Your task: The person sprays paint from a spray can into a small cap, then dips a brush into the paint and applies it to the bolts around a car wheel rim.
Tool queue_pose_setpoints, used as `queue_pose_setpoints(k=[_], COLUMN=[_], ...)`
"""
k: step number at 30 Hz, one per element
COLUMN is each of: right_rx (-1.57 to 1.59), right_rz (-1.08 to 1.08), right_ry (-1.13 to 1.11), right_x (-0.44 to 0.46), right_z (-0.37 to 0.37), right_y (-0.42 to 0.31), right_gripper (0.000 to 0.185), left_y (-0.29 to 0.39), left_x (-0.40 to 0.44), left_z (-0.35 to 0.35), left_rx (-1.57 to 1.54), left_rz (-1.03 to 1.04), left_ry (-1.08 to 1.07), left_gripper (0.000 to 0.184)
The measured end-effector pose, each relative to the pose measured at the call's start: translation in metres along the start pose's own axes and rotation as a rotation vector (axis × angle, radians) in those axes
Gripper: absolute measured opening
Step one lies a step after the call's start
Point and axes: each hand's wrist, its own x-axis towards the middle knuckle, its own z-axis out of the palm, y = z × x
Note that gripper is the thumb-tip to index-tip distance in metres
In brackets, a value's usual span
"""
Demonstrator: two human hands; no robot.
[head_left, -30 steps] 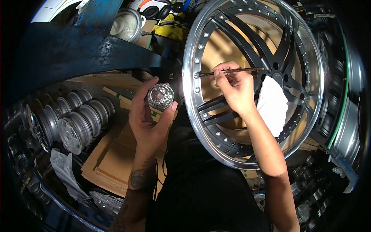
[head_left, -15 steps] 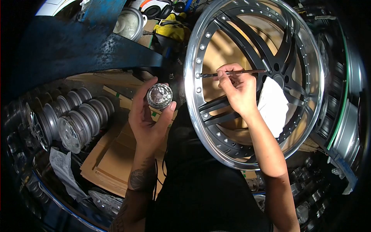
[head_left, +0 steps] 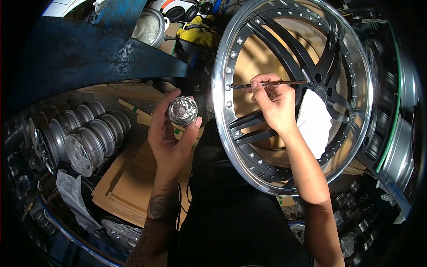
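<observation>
A large wheel rim with a polished lip, black spokes and a ring of silver bolts fills the right of the view. My right hand pinches a thin paintbrush, held level across the rim. Its dark bristle end meets or nearly meets a bolt on the left side of the ring. White cloth or paper shows beside my right wrist, over the spokes. Left of the rim, my left hand grips a small round container with a shiny silvery top, between thumb and fingers.
Several silver wheel rims are lined up at the left, near flattened cardboard. A blue metal beam crosses the upper left. Yellow gloves or cloth and orange-black earmuffs lie at the top. More rims stand at the right.
</observation>
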Motion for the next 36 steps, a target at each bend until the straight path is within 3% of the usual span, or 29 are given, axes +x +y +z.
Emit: queue_pose_setpoints(k=[4, 36], right_rx=[0.037, 0.028], right_rz=[-0.07, -0.066], right_ry=[0.095, 0.096], right_x=[0.0005, -0.0003], right_z=[0.0048, 0.0058], right_y=[0.004, 0.0057], right_gripper=[0.013, 0.013], left_y=[0.0003, -0.008], left_x=[0.0004, 0.0004], left_z=[-0.0002, 0.0017], left_rx=[-0.002, -0.009], left_rz=[-0.006, 0.029], left_ry=[-0.001, -0.005], left_gripper=[0.059, 0.06])
